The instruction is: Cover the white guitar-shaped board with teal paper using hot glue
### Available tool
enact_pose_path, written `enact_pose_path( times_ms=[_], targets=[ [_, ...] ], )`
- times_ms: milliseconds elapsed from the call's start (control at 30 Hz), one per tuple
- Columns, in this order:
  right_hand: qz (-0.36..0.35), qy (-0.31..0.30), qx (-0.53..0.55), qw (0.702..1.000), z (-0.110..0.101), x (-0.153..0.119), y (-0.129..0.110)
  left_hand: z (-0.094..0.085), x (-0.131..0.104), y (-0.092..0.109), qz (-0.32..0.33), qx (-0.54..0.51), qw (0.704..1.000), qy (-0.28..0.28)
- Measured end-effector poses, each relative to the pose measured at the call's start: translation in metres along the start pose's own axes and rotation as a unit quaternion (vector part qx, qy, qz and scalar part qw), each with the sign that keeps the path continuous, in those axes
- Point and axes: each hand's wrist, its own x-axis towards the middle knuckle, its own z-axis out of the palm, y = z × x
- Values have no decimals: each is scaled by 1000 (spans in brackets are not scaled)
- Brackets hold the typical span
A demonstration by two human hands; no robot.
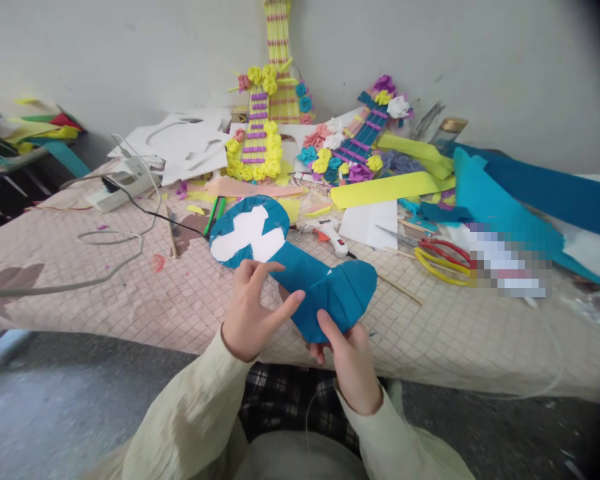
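A cutout covered in blue paper (307,287) is tilted over the table's front edge, with a rounded lobe at each end. Bare white board (250,233) shows within its far left lobe. My right hand (347,360) pinches the near right end, thumb on top and fingers underneath. Over the cutout's left edge is my left hand (260,310), its thumb and forefinger spread apart; whether its fingertips touch the paper I cannot tell. Just beyond the cutout lie a white glue gun (333,237) and a green craft knife (215,215).
Scissors with red and yellow handles (445,260) and a thin wooden stick (395,290) lie right. A power strip (125,187) with trailing cords sits left. Flower-decorated paper guitars (255,143) lean at the back near yellow strips (385,190) and blue sheets (510,207).
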Motion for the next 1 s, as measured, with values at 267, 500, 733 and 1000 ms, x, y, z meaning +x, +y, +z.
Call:
enact_pose_path(
  times_ms=[267, 500, 733, 1000],
  targets=[
    [-10, -9, 6, 1000, 2, -2, 0, 17, 36, 16, 103, 82, 987, -88],
    [8, -23, 20, 1000, -1, -4, 0, 17, 44, 9, 127, 62, 980, -140],
    [4, -33, 34, 999, 0, -1, 0, 11, 52, 14, 158, 30, 962, -222],
    [17, -33, 42, 998, -4, -1, -2, 21, 51, 4, 173, 41, 964, -195]
  ],
)
